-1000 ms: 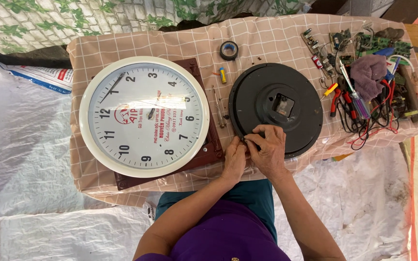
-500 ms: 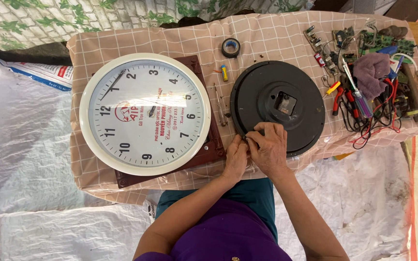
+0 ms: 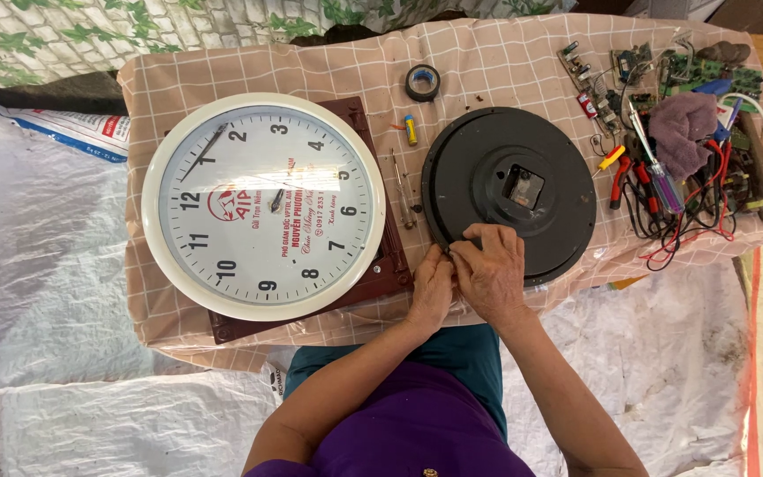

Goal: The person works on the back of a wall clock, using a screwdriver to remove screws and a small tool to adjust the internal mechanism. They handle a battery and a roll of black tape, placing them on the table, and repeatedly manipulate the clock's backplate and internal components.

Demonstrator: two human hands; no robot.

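Hands [image 3: 465,278] pinch black disc's [image 3: 509,190] near rim.

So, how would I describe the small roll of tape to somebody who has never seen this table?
Start at the big round white wall clock on the checked pink tablecloth. Go toward the round black plastic clock back; the small roll of black tape lies beyond the gap between them, near the table's far edge. Only it is ring-shaped with an open centre.
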